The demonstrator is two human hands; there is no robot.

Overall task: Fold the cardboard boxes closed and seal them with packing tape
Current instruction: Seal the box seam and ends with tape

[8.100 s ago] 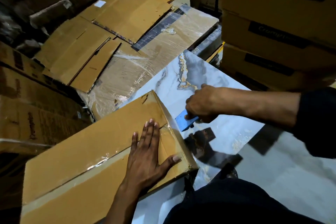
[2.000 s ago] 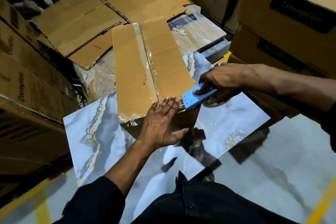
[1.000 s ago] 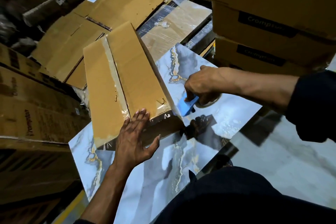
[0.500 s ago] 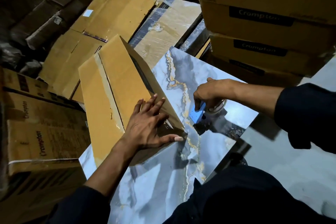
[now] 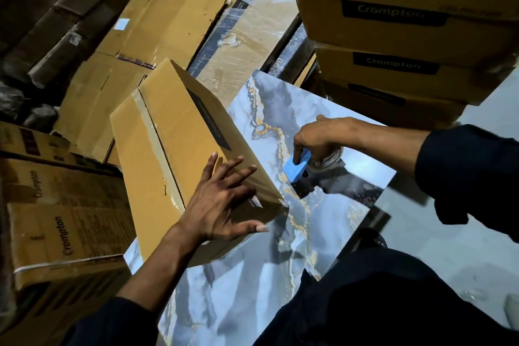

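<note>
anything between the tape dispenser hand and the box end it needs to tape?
Nothing visible. The right hand grips the blue tape dispenser over bare marble tile, beside the cardboard box. The left hand lies spread on the box's near end, so it may cover part of the tape path.

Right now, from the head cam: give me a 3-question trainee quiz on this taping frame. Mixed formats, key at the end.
1. True or false: the left hand lies with spread fingers on the cardboard box.
2. Multiple choice: the right hand grips
A. a knife
B. the blue tape dispenser
C. a marker
3. Fill in: the box rests on a ____-patterned slab.

Key:
1. True
2. B
3. marble
</note>
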